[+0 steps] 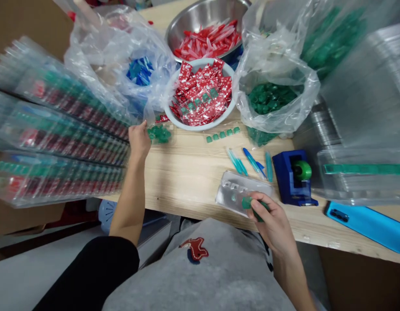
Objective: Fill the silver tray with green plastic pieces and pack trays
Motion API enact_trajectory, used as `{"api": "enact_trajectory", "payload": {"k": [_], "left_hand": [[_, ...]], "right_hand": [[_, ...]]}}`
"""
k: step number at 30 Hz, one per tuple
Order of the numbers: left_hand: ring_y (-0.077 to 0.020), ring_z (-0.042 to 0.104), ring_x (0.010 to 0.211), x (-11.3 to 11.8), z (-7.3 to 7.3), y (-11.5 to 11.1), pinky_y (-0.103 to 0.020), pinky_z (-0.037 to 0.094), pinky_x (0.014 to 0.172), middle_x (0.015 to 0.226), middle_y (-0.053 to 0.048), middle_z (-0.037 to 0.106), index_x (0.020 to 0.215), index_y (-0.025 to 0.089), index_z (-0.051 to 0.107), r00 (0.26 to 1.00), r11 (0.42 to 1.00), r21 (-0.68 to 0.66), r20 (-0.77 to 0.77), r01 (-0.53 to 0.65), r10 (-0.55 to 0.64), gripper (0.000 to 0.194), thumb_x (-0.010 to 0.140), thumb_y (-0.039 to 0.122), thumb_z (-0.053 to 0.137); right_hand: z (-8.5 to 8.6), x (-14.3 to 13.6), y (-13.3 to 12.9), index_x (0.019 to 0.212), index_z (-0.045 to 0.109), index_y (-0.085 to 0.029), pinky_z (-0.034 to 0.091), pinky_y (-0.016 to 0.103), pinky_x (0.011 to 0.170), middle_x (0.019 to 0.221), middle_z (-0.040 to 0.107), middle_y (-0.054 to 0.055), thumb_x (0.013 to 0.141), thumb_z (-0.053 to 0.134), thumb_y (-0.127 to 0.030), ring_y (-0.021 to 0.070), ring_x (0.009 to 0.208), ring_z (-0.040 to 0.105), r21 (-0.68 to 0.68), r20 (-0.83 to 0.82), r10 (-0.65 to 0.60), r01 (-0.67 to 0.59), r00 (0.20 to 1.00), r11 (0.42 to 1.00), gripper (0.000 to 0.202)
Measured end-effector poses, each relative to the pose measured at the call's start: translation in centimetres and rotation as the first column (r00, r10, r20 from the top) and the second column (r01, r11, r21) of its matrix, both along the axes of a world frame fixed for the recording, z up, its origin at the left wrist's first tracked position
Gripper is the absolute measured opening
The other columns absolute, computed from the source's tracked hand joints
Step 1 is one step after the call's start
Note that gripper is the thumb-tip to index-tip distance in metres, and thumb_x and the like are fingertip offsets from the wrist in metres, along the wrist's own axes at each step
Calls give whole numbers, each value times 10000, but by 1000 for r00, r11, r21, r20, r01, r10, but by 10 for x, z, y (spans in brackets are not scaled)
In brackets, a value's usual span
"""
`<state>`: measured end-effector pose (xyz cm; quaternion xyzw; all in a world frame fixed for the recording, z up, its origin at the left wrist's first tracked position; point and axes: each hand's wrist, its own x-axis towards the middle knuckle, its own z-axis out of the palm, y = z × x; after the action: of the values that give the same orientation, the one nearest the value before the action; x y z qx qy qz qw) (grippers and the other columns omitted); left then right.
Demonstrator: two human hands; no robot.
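Observation:
My right hand is closed on small green plastic pieces, with one sticking out past the fingertips. It is over the near right part of a clear plastic blister tray lying on the table. My left hand reaches far forward with its fingers pinched together. Its fingertips are beside a small heap of green pieces and the lower edge of a clear plastic bag. What the left fingers hold, if anything, I cannot make out.
Rows of filled clear packs stand at left. A bowl of red packets, a steel bowl and a bag of green pieces are at the back. A blue tape dispenser, clear trays and a blue phone are at right.

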<state>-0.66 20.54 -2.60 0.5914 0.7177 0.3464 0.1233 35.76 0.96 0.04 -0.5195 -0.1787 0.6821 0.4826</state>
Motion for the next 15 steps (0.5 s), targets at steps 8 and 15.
{"api": "enact_trajectory", "payload": {"k": [8,15], "left_hand": [[-368,440,1214,23,17,-36,-509,356,720,969,-63,629,721,225,580,990,986,109,61,124,-131,260,829,453,645],[-173,641,854,136,47,-123,-355,532,771,1011,-45,681,1136,235,650,776,795,-17,227,607,-588,321,915,437,534]], "right_hand": [[13,-10,5,726,690,-216,338,196,410,788,650,-9,630,825,-391,36,442,440,93,-208,3,17,978,996,240],[13,-18,10,743,687,-234,380,213,453,595,558,-55,702,782,-403,58,447,447,238,-96,16,8,995,971,199]]}}
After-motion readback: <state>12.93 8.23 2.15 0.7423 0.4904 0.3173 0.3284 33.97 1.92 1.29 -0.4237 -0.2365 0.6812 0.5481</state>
